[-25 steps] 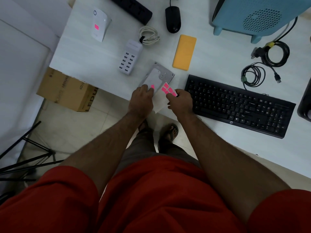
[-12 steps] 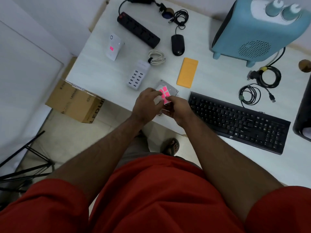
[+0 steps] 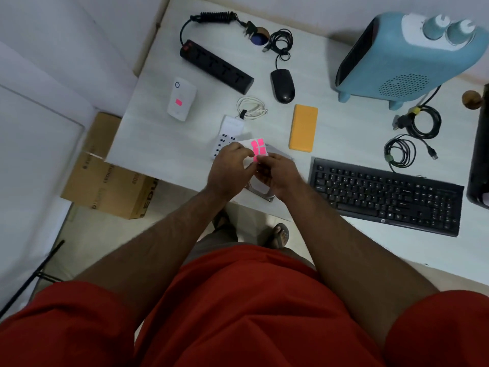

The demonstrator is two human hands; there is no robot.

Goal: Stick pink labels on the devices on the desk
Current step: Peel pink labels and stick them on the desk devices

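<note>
Label sheet [image 3: 258, 149]: pink labels on white backing, held above the surface edge.
Right hand [image 3: 277, 173]: fingers pinching the sheet's lower edge.
Left hand [image 3: 229, 168]: fingertips pressed together at the sheet, seemingly peeling.
Risk: a label may tear, curl or stick to skin.
Beyond fingers: white charger [image 3: 227, 136], unlabelled.

We see the pink label sheet [image 3: 257, 149] raised over the desk's near edge; the white router [image 3: 181, 99] (upper left) carries one label.
</note>
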